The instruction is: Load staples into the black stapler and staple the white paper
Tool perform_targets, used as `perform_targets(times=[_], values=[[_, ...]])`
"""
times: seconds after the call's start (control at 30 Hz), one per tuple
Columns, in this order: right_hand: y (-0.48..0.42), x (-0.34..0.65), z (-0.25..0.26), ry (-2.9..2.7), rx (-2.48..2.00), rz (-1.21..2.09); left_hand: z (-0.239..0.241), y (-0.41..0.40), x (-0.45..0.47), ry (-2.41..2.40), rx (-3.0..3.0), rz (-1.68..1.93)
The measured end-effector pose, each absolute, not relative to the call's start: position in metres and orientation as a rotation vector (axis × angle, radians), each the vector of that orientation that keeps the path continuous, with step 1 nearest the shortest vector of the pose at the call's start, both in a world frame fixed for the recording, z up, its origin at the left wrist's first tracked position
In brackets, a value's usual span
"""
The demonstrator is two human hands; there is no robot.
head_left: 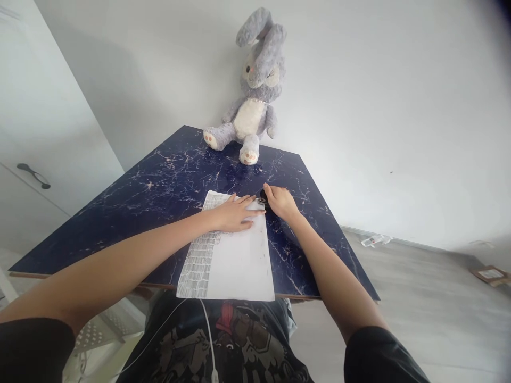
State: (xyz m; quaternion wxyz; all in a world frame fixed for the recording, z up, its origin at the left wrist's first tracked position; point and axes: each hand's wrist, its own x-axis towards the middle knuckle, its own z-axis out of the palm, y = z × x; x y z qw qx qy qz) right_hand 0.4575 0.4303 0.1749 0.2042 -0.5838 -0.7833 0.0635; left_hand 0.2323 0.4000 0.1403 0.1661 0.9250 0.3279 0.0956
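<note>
A white sheet of paper [239, 266], with a dense printed pattern down its left side, lies on the dark blue marbled table [159, 175]. It may be more than one sheet; I cannot tell. My left hand [235, 214] rests flat on its upper part, fingers spread and pointing right. At the sheet's upper right edge, my right hand [280, 202] is closed around a small black stapler [262, 199]. The stapler's metal front end meets the paper's edge, while most of its body is hidden under my fingers.
A grey plush rabbit [255, 106] sits at the table's far corner against the wall. A white cable [209, 330] hangs in front of my shirt. A cabinet with a dark handle [34, 175] stands at left. On the floor at right lie a clear plastic wrapper [376, 241] and cardboard [491, 274].
</note>
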Motion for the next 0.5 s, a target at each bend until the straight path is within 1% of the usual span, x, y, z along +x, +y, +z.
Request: perform_targets(times=[0.1,0.23,0.5], values=[[0.4332,0.4549,0.1709,-2.228,-1.711,0.109,0.1418,0.4003,0.2299,0.925,2.634,0.26],[0.433,0.4558,0.1714,-2.274,-1.707,0.084,0.1443,0.4005,0.2294,0.922,2.645,0.224],[0.4309,0.4482,0.1693,-2.339,-1.675,-0.095,0.1424,0.402,0.23,0.908,2.628,0.25]])
